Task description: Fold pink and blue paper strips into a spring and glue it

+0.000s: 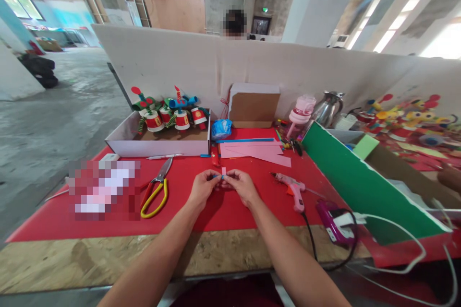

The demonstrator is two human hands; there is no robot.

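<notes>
Both hands meet over the red table covering, fingertips close together. My left hand (205, 185) pinches the blue part of a small paper strip piece. My right hand (240, 186) closes its thumb and fingers on the same piece, where a short pink paper strip (224, 171) sticks up from the blue. Much of the piece is hidden by the fingers. Beyond the hands lie long pink paper strips (252, 150), with blue ones partly under them. A pink glue gun (293, 190) rests right of my right hand. Scissors (155, 192) with red and yellow handles lie to the left.
A shallow white box (162, 147) with several paper-cup figures stands at the back left. At the right is a green-sided box (363, 187), near a purple power strip (334, 223) with cables. A metal jug (327, 108) and pink bottle (302, 112) stand behind.
</notes>
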